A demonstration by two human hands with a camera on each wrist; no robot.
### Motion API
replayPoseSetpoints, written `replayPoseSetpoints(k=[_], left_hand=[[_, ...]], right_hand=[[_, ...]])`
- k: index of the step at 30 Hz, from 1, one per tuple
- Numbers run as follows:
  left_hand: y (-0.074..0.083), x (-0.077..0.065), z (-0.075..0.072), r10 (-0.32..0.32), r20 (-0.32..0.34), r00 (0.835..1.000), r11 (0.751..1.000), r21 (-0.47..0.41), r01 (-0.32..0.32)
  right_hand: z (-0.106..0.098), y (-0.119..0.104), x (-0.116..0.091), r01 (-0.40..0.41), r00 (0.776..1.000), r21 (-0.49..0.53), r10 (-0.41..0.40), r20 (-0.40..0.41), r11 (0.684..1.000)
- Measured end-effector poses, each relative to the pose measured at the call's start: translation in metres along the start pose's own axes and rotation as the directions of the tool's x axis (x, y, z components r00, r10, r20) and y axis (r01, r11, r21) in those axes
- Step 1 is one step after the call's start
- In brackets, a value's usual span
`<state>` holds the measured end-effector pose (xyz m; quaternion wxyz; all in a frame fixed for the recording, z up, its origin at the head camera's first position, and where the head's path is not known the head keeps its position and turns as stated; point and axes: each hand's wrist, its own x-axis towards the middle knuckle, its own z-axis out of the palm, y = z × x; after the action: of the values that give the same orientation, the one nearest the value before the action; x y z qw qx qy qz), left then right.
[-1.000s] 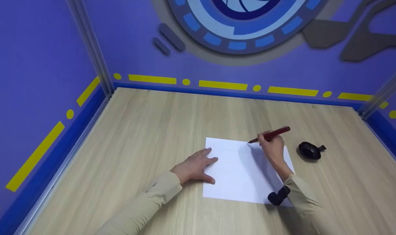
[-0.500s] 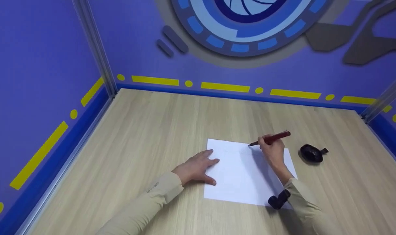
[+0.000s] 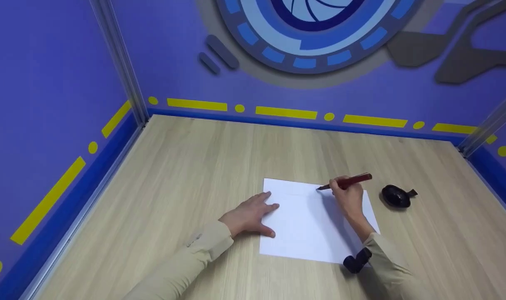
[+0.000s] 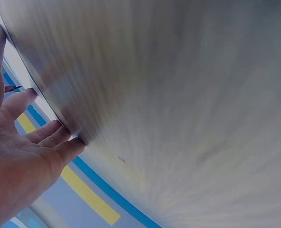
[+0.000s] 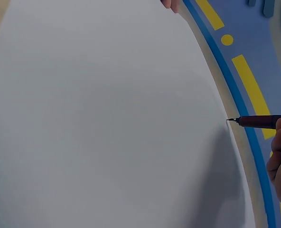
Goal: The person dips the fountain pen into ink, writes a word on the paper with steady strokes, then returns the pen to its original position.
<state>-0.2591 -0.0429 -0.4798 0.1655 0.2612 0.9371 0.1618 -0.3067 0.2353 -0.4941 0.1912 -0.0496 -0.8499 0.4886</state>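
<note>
A sheet of white paper [image 3: 303, 225] lies on the wooden table. My left hand [image 3: 251, 212] rests at its left edge with fingers spread, the fingertips and thumb on the paper's margin; the left wrist view shows the fingers [image 4: 17, 107] stretched along that edge. My right hand [image 3: 348, 196] pinches a dark red fountain pen [image 3: 355, 180] and leans it back to the right. Its metal nib [image 5: 233, 119] is right at the paper near the far edge, beside a short dark mark. A shadow of the hand falls across the sheet.
A glossy black oval object [image 3: 396, 196] with a small tab sits on the table to the right of the paper. A black wrist camera [image 3: 357, 260] is on the right sleeve, over the paper's near right corner. Blue walls [image 3: 286, 93] stand behind and left.
The pen tip has shifted slightly toward the person on the paper, with the right hand following. The left hand stays where it was; the head view has tilted a little.
</note>
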Motion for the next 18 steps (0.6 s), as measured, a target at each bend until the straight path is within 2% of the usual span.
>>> replayPoseSetpoints(k=[8,13,18], left_hand=[[0.0003,0.0008,0.0005,-0.01,0.002,1.0,1.0,-0.015,0.01],[0.0003,-0.0001,0.0007,-0.004,-0.001,1.0,1.0,-0.007,0.004],[0.0004,-0.0003,0.0009,-0.003,0.002,1.0,1.0,-0.006,0.003]], right_hand=[[-0.0039,-0.0046,-0.005,-0.027,1.0,0.011,0.027,-0.007,1.0],[-0.0037,0.0007,-0.0059,-0.017,1.0,-0.013,0.017,-0.017,1.0],[-0.0052,0.0007,-0.0088,-0.016,1.0,0.006,0.016,-0.025,1.0]])
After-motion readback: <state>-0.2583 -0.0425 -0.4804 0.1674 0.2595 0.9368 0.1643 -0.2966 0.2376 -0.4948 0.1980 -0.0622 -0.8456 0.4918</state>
